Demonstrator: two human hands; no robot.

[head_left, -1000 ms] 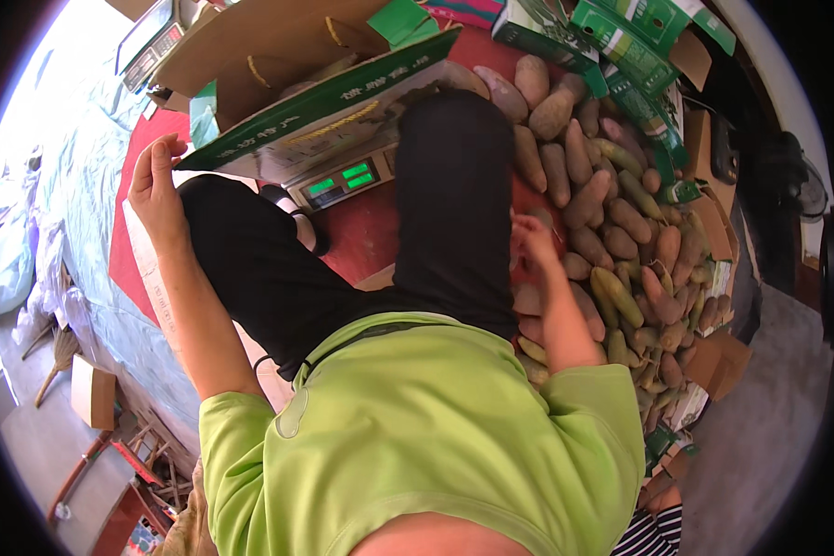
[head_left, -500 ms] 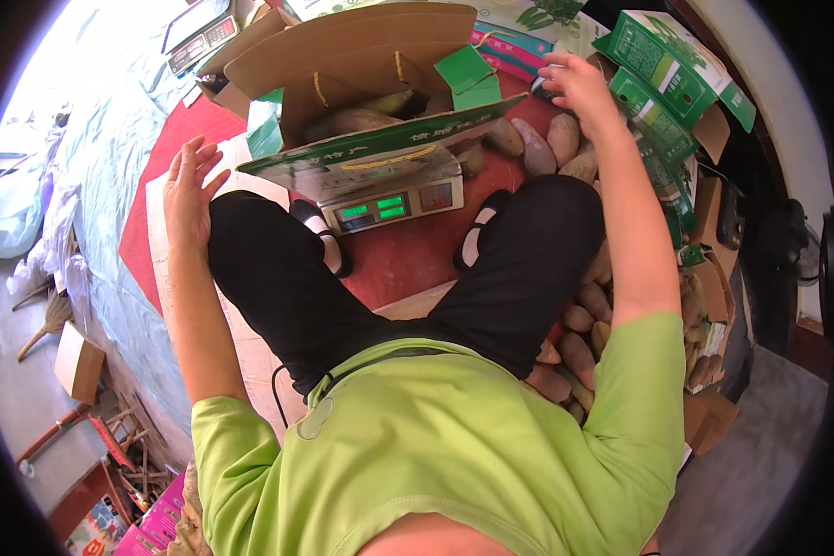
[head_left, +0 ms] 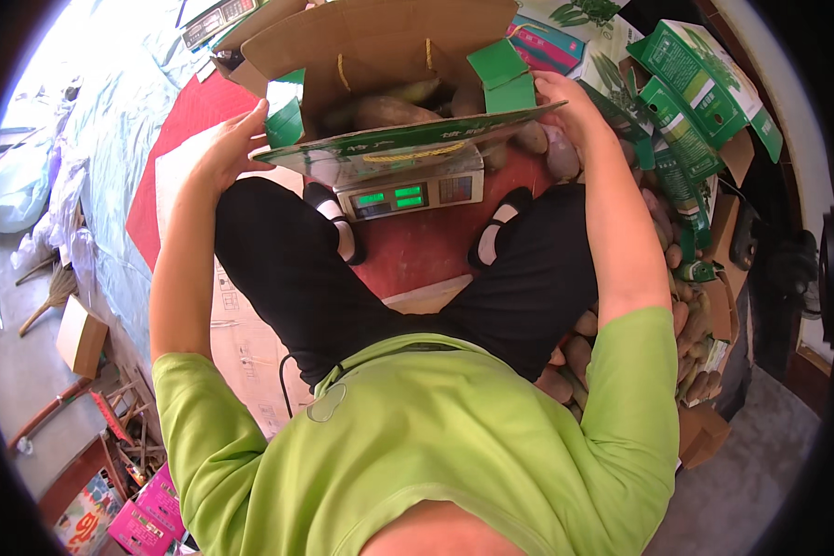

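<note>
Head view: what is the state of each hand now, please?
Left hand: at left end of carton; grip unclear.
Right hand: at its right end; grip unclear.

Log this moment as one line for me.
carton: open, tubers inside, on lit scale | left hand: at left end | right hand: at right end

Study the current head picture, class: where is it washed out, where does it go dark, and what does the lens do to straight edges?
Head view: glare bleaches the upper left, beyond the pale blue sheet; head view: black fills the corners around the round image; head view: straight edges bow near the rim, as along the pale wall.
</note>
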